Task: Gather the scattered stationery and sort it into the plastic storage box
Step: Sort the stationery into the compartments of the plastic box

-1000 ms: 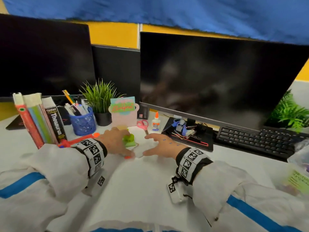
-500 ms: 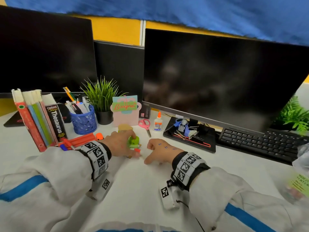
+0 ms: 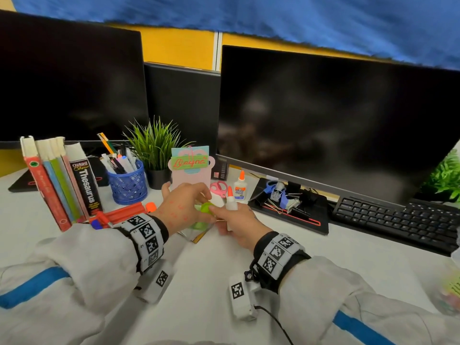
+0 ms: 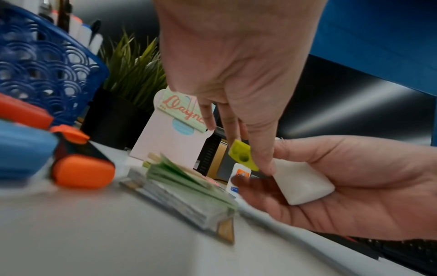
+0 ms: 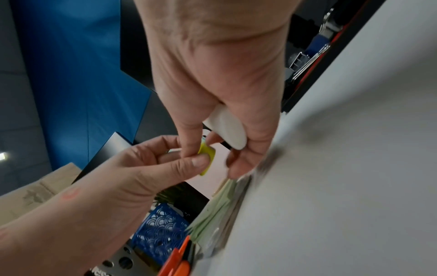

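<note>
Desk (image 3: pixel 206 282): a white top with 2 dark monitors (image 3: pixel 323 125) along the far edge. No plastic storage box can be made out in any view, so where the gathered pieces must go cannot be told.
Keyboard (image 3: pixel 398 220): far right, clear of the work.
Books (image 3: pixel 62 180): 1 upright row at the left, Thesaurus spine outward; shelved, so likely not part of the scatter.
Black tray (image 3: pixel 291 207): right of centre under the monitor edge, holding binder clips and a blue stapler-like tool.
Blue pen cup (image 3: pixel 128 185): left of centre, full of pens, beside a small potted plant (image 3: pixel 154 150).
Paper pack (image 4: pixel 189 190): a clear-wrapped sheaf of green sheets flat on the desk, near side of the hands.
Orange markers (image 3: pixel 124 212): lying by the books, left of the hands.
Glue bottle (image 3: pixel 240 186): standing upright, just behind the hands.
Left hand (image 3: pixel 184 207): thumb and fingers pinched on the green sharpener (image 4: pixel 243 157), raised off the desk and passed toward the other palm, probably so that 1 hand can carry everything.
Right hand (image 3: pixel 239 226): palm turned toward the left hand, fingers curled round a white eraser (image 4: pixel 302 184) and an orange-capped white tube (image 3: pixel 230 200) held upright; its fingertips reach to the sharpener too.
Stage: judged as gathering, with most loose items not yet collected.
Risk: a crowded right palm may let the smooth eraser slip.
</note>
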Demonstrator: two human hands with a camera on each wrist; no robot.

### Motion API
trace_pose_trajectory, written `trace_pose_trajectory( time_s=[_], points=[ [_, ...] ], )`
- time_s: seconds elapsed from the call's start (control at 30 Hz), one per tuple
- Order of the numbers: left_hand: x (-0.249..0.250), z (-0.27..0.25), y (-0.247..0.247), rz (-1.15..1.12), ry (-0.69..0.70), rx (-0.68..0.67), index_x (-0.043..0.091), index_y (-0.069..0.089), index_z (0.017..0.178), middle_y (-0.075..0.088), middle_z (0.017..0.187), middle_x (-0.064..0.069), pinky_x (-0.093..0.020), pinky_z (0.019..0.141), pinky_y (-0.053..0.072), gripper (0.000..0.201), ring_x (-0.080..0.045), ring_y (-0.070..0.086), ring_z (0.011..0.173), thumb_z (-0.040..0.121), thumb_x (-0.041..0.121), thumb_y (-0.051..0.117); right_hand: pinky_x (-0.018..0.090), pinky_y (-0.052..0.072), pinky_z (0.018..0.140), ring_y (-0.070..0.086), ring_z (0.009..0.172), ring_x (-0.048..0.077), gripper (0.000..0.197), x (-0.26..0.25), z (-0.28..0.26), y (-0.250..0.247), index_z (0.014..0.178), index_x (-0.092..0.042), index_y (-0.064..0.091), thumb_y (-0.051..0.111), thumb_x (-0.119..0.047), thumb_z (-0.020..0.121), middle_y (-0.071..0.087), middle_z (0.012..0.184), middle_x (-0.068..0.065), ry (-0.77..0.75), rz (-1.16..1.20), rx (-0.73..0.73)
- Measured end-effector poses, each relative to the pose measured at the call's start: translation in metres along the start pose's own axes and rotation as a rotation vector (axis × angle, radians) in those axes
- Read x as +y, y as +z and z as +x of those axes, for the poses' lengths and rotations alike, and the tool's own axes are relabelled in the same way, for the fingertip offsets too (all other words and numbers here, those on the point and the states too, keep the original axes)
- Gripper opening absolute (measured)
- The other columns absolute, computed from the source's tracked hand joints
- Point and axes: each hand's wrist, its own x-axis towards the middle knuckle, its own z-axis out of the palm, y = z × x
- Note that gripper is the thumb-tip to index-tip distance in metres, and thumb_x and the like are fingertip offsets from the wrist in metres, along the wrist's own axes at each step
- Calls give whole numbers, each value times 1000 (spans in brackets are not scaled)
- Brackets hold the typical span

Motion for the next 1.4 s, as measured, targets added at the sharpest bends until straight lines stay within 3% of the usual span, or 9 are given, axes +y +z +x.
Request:
trace_pose_trajectory(
  time_s=[0.13, 0.27, 0.43, 0.57, 0.7, 0.8, 1.07, 1.23, 1.4],
  points=[
    [4, 14, -7, -92, 126, -130, 38, 60, 115, 66, 112, 19, -38, 106, 33, 51, -7, 52, 113, 72, 47, 85, 32, 56, 55, 67, 62, 23, 25, -12, 5, 0, 97, -9, 58, 75, 3, 81, 66, 83, 16, -51, 19, 19],
    [-8, 44, -10, -31, 74, -222, 27, 57, 131, 60, 131, 3, -31, 101, 41, 37, -20, 53, 124, 95, 35, 66, 35, 60, 59, 66, 74, 24, 30, -27, 18, -9, 112, -13, 53, 62, 1, 88, 60, 94, 11, -66, -92, 157],
    [-21, 70, 0, 233, 68, -388, 24, 53, 138, 57, 139, -3, -33, 109, 39, 39, -24, 51, 128, 99, 26, 58, 28, 59, 65, 64, 92, 23, 27, -33, 37, -31, 106, -17, 59, 70, -2, 87, 61, 107, 10, -146, -184, 247],
    [-25, 80, 12, 330, 90, -359, 26, 57, 135, 58, 138, -2, -35, 111, 40, 38, -25, 51, 128, 98, 23, 60, 40, 58, 79, 65, 91, 28, 20, -27, 56, -33, 72, -25, 63, 82, -26, 77, 65, 102, 14, -278, -362, 391],
    [-23, 84, 17, 447, 126, -315, 26, 62, 129, 60, 129, -3, -38, 108, 43, 32, -25, 52, 121, 97, 32, 61, 47, 55, 91, 62, 101, 28, 25, -29, 68, -30, 71, -34, 59, 83, -29, 77, 57, 118, 9, -247, -455, 313],
    [-21, 82, 15, 500, 153, -295, 24, 61, 131, 57, 126, -7, -41, 105, 45, 35, -29, 53, 118, 98, 36, 56, 48, 57, 88, 66, 94, 25, 23, -32, 72, -33, 75, -32, 62, 82, -20, 80, 66, 95, 2, -235, -413, 287],
    [23, 71, -8, -386, -100, -85, 14, 49, 91, 53, 87, -3, -34, 68, 39, 11, -20, 52, 81, 101, 20, 48, 36, 53, 75, 61, 77, 18, 18, -25, 38, -54, 82, -23, 67, 83, -16, 78, 67, 80, 1, -248, -207, 258],
    [85, 43, -9, -722, -40, -456, 22, 71, 108, 74, 104, -9, -49, 85, 61, 42, -30, 72, 91, 90, 60, 64, 28, 45, 55, 58, 69, 19, 22, -32, -14, -73, 103, -7, 70, 78, -8, 82, 66, 76, 6, -282, -73, 141],
    [153, 22, 11, -828, -21, -533, 20, 54, 120, 72, 113, -7, -42, 76, 63, 51, -23, 74, 99, 87, 57, 66, 34, 62, 66, 70, 77, 21, 17, -38, -67, -114, 95, -16, 69, 80, -11, 82, 71, 85, 8, -312, -108, 319]
  ],
)
